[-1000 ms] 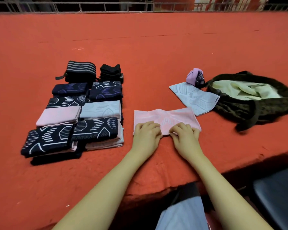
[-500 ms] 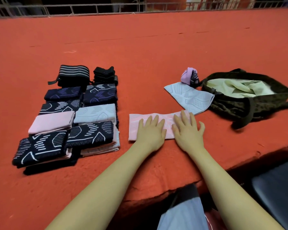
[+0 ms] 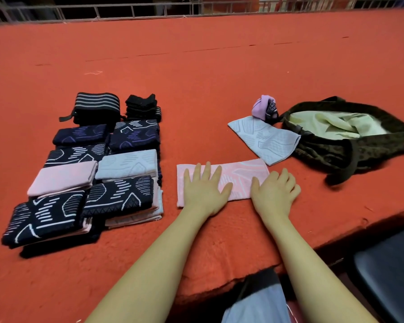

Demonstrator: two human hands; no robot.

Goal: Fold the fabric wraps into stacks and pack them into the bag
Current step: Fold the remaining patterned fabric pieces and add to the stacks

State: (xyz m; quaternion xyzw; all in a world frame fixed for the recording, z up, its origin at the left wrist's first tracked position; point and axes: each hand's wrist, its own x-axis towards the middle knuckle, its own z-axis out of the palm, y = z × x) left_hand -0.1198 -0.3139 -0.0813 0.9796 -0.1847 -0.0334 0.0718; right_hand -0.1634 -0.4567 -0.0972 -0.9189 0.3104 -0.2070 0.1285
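While the pink wrap [image 3: 222, 180] lay near the tabletop's front edge, long axis left-right, the left hand [image 3: 204, 188] pressed flat on it, the right hand [image 3: 274, 191], fingers spread, at its right end

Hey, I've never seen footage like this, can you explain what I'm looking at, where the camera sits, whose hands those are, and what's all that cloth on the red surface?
The camera is worn on a person's head, looking down at their own bare arms. The left hand lies flat on a folded pink wrap; the right hand rests open at its right end. Nothing is gripped. On the red table cover, folded wraps sit stacked at the left. To the right lie a pale grey wrap, a small purple bundle and an open dark bag with pale cloth inside.
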